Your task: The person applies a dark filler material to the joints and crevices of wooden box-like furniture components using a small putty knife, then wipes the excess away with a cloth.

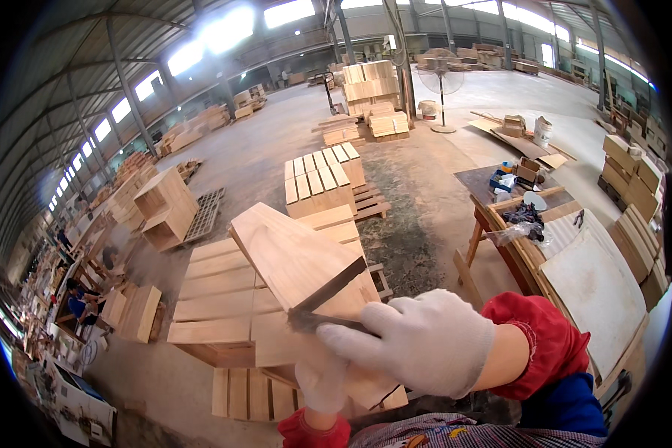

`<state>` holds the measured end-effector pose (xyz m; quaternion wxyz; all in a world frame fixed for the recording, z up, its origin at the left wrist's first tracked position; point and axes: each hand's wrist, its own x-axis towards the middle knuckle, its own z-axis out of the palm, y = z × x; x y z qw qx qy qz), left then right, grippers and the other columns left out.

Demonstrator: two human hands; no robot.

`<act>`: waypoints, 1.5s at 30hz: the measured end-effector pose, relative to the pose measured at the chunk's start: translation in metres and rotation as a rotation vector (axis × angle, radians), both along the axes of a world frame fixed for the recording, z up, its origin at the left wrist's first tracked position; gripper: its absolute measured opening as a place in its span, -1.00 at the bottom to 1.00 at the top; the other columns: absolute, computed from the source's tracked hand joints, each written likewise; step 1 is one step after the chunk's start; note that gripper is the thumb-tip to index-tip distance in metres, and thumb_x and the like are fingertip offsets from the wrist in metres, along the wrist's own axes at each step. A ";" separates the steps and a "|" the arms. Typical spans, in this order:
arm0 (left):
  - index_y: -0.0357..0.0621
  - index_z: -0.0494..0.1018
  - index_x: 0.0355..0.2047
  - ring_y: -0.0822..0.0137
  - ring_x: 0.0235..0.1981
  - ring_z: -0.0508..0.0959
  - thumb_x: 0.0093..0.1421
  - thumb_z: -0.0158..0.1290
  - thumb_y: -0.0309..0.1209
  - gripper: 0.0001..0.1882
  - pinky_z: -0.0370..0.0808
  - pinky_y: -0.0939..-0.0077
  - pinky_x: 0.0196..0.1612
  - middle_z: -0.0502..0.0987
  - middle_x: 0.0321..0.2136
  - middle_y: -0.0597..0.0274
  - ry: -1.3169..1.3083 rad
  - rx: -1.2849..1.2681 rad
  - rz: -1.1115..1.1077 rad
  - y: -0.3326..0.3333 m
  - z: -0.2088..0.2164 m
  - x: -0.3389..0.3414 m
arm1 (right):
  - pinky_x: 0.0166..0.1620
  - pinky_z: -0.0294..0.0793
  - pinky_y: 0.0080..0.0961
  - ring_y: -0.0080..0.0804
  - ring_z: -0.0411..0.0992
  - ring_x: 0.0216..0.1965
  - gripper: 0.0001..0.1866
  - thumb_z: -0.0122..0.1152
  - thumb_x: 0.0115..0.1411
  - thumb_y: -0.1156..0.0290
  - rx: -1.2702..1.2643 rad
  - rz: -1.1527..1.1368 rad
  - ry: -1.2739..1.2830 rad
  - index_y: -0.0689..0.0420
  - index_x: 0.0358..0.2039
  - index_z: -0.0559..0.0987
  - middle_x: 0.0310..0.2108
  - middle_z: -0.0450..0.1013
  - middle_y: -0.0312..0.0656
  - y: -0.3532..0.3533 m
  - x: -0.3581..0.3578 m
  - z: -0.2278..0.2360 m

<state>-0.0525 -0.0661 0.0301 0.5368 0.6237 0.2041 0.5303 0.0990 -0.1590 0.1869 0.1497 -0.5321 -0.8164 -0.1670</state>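
A pale wooden piece with a broad tapering face (295, 246) is tilted up in front of me, above slatted wooden boxes (216, 287). Across it runs a dark angled strip (328, 290); whether this is a separate part or a gap cannot be made out. My right hand (425, 340), in a white knitted glove, is closed at the strip's lower corner, its fingers bent over the wood. Lower down, my left hand (322, 381), also gloved, grips the near side of the wooden piece, its fingers partly hidden. Both wrists have red cuffs.
At the right stands a workbench (500, 250) with a pale board (593, 280), pliers (579, 219) and a dark plastic bag (525, 220). More slatted boxes (321, 179) lie ahead on a pallet (372, 200). A pedestal fan (441, 82) stands farther back. People work at far left.
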 end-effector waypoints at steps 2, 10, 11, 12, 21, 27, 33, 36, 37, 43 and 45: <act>-0.39 0.37 -0.14 0.35 -0.26 0.51 0.14 0.01 -0.35 -0.64 0.44 0.50 -0.20 0.49 -0.24 0.09 -0.099 -0.090 -0.026 -0.003 -0.005 0.000 | -0.62 0.37 -0.57 -0.46 0.43 -0.59 -0.63 0.04 0.03 0.33 -0.019 -0.035 -0.025 -0.08 -0.08 0.44 -0.48 0.36 -0.34 0.000 0.003 0.003; -0.40 0.45 -0.43 0.48 -0.53 0.42 0.06 -0.01 -0.58 -0.90 0.32 0.64 -0.48 0.48 -0.50 0.25 0.246 0.759 0.355 0.009 -0.010 -0.012 | -0.50 0.46 -0.43 -0.28 0.48 -0.47 -0.57 0.08 0.00 0.44 -0.032 -0.398 -0.006 -0.06 -0.04 0.40 -0.43 0.41 -0.22 -0.013 0.066 0.007; -0.39 0.44 -0.44 0.49 -0.53 0.40 0.06 -0.02 -0.57 -0.90 0.31 0.64 -0.49 0.47 -0.50 0.26 0.167 0.513 0.299 -0.001 -0.006 -0.006 | -0.50 0.45 -0.44 -0.29 0.47 -0.48 -0.57 0.08 -0.01 0.44 0.014 -0.360 0.020 -0.05 -0.05 0.40 -0.45 0.40 -0.23 -0.015 0.063 0.005; -0.39 0.44 -0.44 0.49 -0.54 0.39 0.07 -0.03 -0.56 -0.90 0.30 0.64 -0.50 0.46 -0.51 0.27 0.138 0.365 0.240 -0.003 -0.007 -0.005 | -0.50 0.45 -0.45 -0.30 0.47 -0.48 -0.58 0.09 -0.01 0.44 0.058 -0.321 0.046 -0.04 -0.06 0.40 -0.46 0.39 -0.23 -0.014 0.058 0.003; -0.21 0.35 -0.10 -0.08 -0.16 0.41 0.08 0.06 -0.49 -0.66 0.40 0.21 -0.19 0.35 -0.11 -0.22 0.199 0.142 0.148 0.002 -0.027 -0.038 | -0.57 0.40 -0.51 -0.34 0.40 -0.59 -0.66 0.06 0.01 0.47 0.283 -0.319 -0.024 0.03 -0.14 0.50 -0.56 0.34 -0.27 0.002 0.047 0.008; -0.14 0.37 -0.10 0.24 -0.10 0.43 0.20 0.01 -0.19 -0.65 0.41 0.27 -0.08 0.43 -0.12 0.18 0.240 0.330 0.347 0.031 -0.043 -0.114 | -0.28 0.41 -0.54 -0.36 0.43 -0.38 -0.52 0.01 -0.03 0.65 0.183 -0.055 0.545 0.25 -0.01 0.42 -0.34 0.46 -0.13 0.005 0.069 -0.025; -0.09 0.38 -0.30 0.41 -0.36 0.41 0.24 -0.05 -0.13 -0.71 0.42 0.41 -0.23 0.39 -0.44 0.38 -0.235 -0.133 0.304 0.053 -0.039 -0.199 | -0.35 0.40 -0.59 -0.55 0.37 -0.42 -0.48 0.00 0.07 0.58 -0.315 -0.017 1.224 0.25 0.11 0.30 -0.33 0.41 -0.23 0.002 0.065 -0.077; -0.05 0.32 -0.44 0.40 -0.46 0.36 0.24 -0.09 -0.12 -0.72 0.37 0.44 -0.33 0.27 -0.56 0.37 -0.173 -0.256 0.621 0.052 -0.050 -0.216 | -0.43 0.33 -0.75 -0.67 0.31 -0.50 -0.45 0.00 0.10 0.56 -0.578 -0.008 1.529 0.20 0.16 0.24 -0.37 0.39 -0.23 0.010 0.056 -0.103; -0.04 0.30 -0.46 0.39 -0.49 0.35 0.24 -0.10 -0.13 -0.72 0.35 0.45 -0.37 0.25 -0.59 0.36 -0.181 -0.285 0.629 0.056 -0.059 -0.227 | -0.43 0.33 -0.75 -0.65 0.32 -0.50 -0.45 0.01 0.10 0.56 -0.610 0.034 1.604 0.21 0.15 0.24 -0.37 0.39 -0.23 0.013 0.056 -0.111; -0.07 0.29 -0.36 0.35 -0.44 0.35 0.24 -0.14 -0.15 -0.75 0.31 0.45 -0.35 0.26 -0.52 0.31 -0.262 -0.384 0.392 0.068 -0.115 -0.286 | -0.51 0.39 -0.75 -0.61 0.37 -0.52 -0.48 -0.01 0.15 0.51 -0.706 0.067 1.821 0.25 0.15 0.22 -0.34 0.39 -0.15 0.046 0.041 -0.143; -0.09 0.28 -0.33 0.34 -0.40 0.35 0.25 -0.15 -0.16 -0.75 0.32 0.45 -0.32 0.27 -0.48 0.29 -0.253 -0.378 0.429 0.070 -0.108 -0.272 | -0.56 0.39 -0.77 -0.64 0.35 -0.57 -0.50 -0.05 0.21 0.42 -0.748 0.167 1.867 0.28 0.15 0.20 -0.34 0.41 -0.12 0.058 0.035 -0.154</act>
